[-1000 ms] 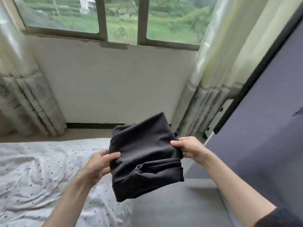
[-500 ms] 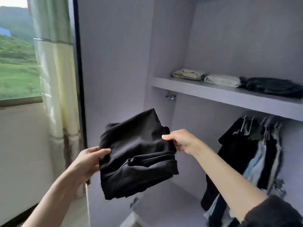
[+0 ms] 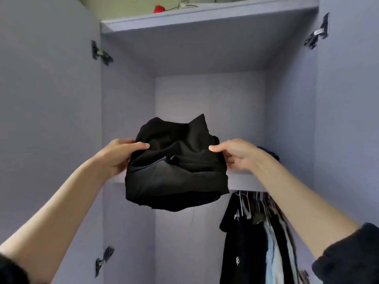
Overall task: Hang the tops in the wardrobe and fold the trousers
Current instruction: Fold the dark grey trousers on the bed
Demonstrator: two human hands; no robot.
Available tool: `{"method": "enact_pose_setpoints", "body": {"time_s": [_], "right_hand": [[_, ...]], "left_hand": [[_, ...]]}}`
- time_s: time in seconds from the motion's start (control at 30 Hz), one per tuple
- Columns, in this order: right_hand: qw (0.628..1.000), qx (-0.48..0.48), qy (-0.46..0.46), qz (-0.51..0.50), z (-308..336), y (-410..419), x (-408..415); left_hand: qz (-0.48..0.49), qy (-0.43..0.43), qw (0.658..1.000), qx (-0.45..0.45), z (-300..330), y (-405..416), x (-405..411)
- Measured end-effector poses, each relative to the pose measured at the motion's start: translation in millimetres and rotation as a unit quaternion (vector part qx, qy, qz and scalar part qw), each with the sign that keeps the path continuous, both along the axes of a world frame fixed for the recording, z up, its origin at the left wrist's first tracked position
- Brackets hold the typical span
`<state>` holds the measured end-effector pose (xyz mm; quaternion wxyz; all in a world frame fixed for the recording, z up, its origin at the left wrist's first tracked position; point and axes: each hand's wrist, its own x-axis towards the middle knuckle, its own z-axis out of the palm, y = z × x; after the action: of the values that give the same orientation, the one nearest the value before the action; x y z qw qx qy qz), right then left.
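Both hands hold a folded black pair of trousers (image 3: 176, 167) up in front of the open wardrobe (image 3: 209, 111), at the centre of the head view. The left hand (image 3: 121, 154) grips the bundle's edge at nine o'clock, thumb on top and fingers curled beneath; the right hand (image 3: 238, 154) pinches the opposite edge at three o'clock, thumb on top, fingers tucked under the cloth. The bundle hangs level with the front lip of the middle shelf (image 3: 244, 179) and covers most of that lip; whether its far side already rests on the board cannot be told.

Judging progress: these trousers are folded, so the folding of this piece looks done, and what is left for it is only to set it down on the shelf and let go. Below the shelf, at about five o'clock from the bundle, a row of tops (image 3: 258, 232) already hangs on hangers (image 3: 244, 201), dark ones in front and pale blue behind, so part of the hanging is done too. A dark folded item (image 3: 270, 152) peeks out on the shelf just behind the right wrist. Whether more clothes wait elsewhere cannot be seen from here. A red object (image 3: 159, 8) lies on top of the wardrobe at twelve o'clock.
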<state>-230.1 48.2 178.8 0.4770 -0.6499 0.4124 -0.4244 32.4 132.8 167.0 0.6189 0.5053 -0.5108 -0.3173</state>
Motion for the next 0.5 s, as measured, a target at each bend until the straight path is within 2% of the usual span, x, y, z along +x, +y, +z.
{"method": "enact_pose_setpoints", "body": {"time_s": [0.17,0.33,0.5], "right_hand": [[0.997,-0.036,-0.030,-0.065,47,-26,-21],[0.990,-0.075,-0.048,-0.112,67,-62,-49],[0.987,-0.073,-0.058,-0.129,61,-128,-68]], "left_hand": [[-0.043,-0.003,0.998,-0.043,48,-60,-16],[-0.069,-0.001,0.994,-0.082,64,-120,-43],[-0.079,-0.007,0.994,-0.073,58,-195,-61]]}}
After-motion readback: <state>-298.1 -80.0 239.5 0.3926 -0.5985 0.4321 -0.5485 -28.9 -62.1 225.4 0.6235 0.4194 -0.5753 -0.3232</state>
